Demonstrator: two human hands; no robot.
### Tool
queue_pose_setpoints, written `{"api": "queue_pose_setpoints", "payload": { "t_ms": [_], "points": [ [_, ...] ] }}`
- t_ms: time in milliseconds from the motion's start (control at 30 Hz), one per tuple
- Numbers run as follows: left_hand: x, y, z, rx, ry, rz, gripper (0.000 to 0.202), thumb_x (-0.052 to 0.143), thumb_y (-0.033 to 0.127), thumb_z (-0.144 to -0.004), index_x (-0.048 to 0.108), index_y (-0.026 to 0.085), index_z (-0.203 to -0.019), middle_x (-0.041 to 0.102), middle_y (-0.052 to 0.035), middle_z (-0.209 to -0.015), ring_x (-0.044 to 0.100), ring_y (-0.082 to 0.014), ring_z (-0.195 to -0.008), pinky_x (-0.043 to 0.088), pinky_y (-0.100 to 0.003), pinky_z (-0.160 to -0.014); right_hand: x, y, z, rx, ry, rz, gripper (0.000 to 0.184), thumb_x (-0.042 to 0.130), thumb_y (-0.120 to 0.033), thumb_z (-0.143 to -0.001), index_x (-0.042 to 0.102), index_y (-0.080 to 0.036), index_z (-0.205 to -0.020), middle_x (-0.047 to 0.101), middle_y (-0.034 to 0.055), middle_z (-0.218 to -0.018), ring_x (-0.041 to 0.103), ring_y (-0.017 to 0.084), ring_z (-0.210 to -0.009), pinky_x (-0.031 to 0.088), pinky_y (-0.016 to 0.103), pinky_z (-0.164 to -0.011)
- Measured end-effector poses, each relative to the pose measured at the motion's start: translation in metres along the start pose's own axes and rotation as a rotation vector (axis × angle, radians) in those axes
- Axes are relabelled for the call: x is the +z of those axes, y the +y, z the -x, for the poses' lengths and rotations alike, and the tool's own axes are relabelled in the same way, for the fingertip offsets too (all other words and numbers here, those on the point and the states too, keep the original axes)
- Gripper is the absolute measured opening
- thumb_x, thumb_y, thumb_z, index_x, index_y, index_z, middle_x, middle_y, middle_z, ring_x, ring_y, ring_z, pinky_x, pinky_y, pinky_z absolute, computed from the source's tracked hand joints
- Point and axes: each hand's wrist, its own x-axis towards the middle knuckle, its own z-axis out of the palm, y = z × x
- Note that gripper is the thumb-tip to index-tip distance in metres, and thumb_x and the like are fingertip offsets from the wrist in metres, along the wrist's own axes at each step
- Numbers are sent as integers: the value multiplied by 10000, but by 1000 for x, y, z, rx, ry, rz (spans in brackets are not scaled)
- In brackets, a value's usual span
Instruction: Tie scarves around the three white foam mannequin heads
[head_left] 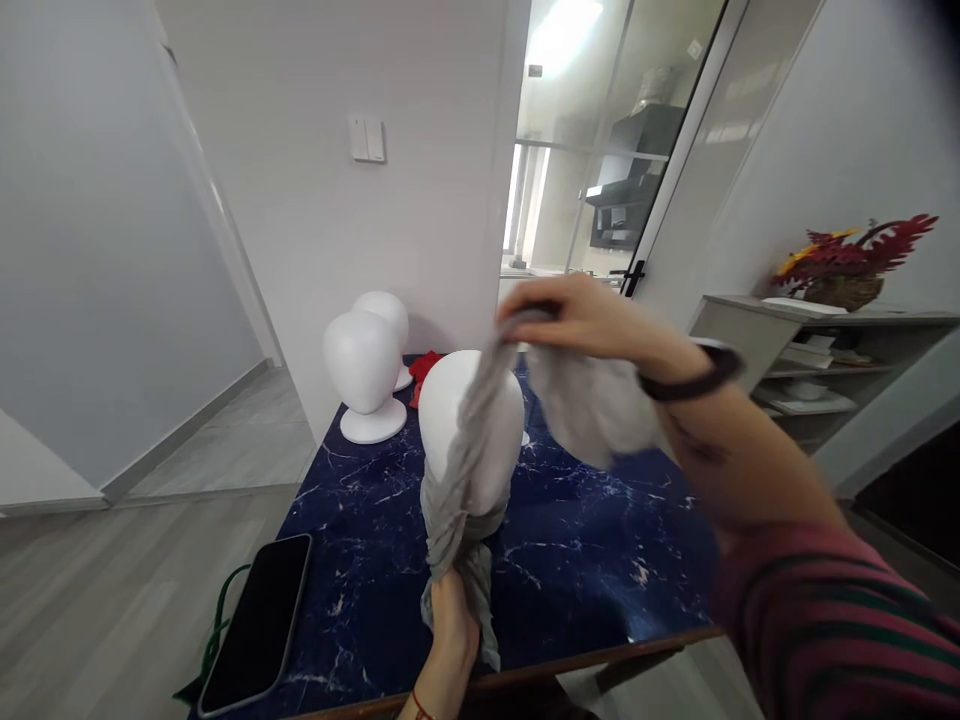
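A grey scarf [450, 500] is wrapped round the neck of a white mannequin head [442, 400] on the table. My right hand [574, 315], blurred by motion, is raised above and to the right of the head, its fingers closed on one end of the scarf. From there a stretched strand slants down across the head, and a loose part hangs on the right. Low at the front of the neck, my left hand [454, 615] grips the scarf where its folds gather; the cloth hides most of its fingers. A tail of scarf hangs beside that hand.
Two more white mannequin heads [364, 365] stand at the back left, near a red cloth [424, 372]. A phone [259, 625] lies at the left edge of the dark blue marbled table [360, 560]. To the right is a shelf [750, 312] with a flower arrangement [844, 265].
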Motion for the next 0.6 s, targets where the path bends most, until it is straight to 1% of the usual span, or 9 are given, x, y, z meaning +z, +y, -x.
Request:
{"api": "queue_pose_setpoints", "payload": {
  "t_ms": [67, 133, 167, 233, 267, 333, 400, 500, 600],
  "points": [
    [0, 2, 2, -41, -6, 29, 580, 556, 501, -797, 547, 106, -1222, 574, -169, -1284, 488, -320, -1237, 355, -450, -1063, 22, 11, -59, -112, -34, -69, 311, 513, -234, -819, 652, -54, -1032, 653, 58, -1012, 573, 145, -965, 402, 300, -890],
    [1, 5, 5, -43, -49, 43, 591, 612, 499, -766, 533, 157, -1243, 538, -128, -1339, 438, -289, -1285, 312, -429, -1095, 49, 35, -108, -152, -104, -117, 320, 546, -248, -802, 661, -44, -1020, 660, 63, -997, 560, 139, -952, 387, 279, -888],
    [2, 7, 6, -49, -70, 36, 611, 646, 495, -742, 524, 184, -1253, 526, -111, -1354, 427, -280, -1295, 308, -425, -1098, 63, 50, -126, -146, -154, -135, 325, 566, -252, -789, 668, -41, -1014, 667, 68, -985, 558, 131, -928, 385, 262, -877],
    [2, 9, 8, -52, -109, 18, 663, 704, 475, -695, 494, 234, -1276, 507, -80, -1377, 420, -260, -1303, 321, -404, -1093, 87, 84, -148, -43, -179, -142, 326, 583, -254, -779, 679, -37, -1003, 676, 78, -976, 548, 118, -881, 381, 229, -843],
    [2, 9, 9, -48, -121, 8, 689, 724, 459, -679, 476, 252, -1288, 500, -70, -1384, 420, -249, -1304, 325, -390, -1091, 98, 101, -150, 61, -176, -124, 319, 589, -246, -777, 684, -38, -999, 679, 79, -970, 543, 111, -858, 378, 214, -820],
    [2, 8, 9, -19, -136, -7, 731, 740, 427, -671, 437, 257, -1314, 494, -73, -1388, 419, -235, -1306, 314, -369, -1094, 113, 132, -138, 335, -135, -55, 299, 601, -225, -775, 692, -36, -988, 687, 83, -943, 536, 106, -816, 371, 198, -771],
    [1, 6, 8, 3, -152, -16, 742, 742, 392, -674, 419, 236, -1324, 500, -97, -1378, 427, -239, -1300, 299, -364, -1099, 123, 157, -107, 574, -86, 16, 281, 608, -205, -775, 697, -21, -967, 692, 104, -901, 539, 119, -790, 368, 208, -733],
    [-1, 2, 5, 35, -179, -19, 706, 729, 361, -686, 423, 240, -1310, 535, -91, -1344, 442, -229, -1288, 280, -362, -1105, 129, 185, -44, 704, -56, 42, 260, 585, -190, -789, 703, 15, -898, 689, 155, -843, 552, 153, -767, 375, 242, -695],
    [-1, 1, 4, 36, -197, -26, 662, 694, 352, -714, 413, 272, -1308, 557, -59, -1320, 462, -204, -1272, 277, -362, -1106, 125, 198, 26, 753, -65, -8, 269, 573, -236, -799, 713, -19, -872, 692, 135, -820, 557, 151, -729, 390, 245, -667]
  ]
}}
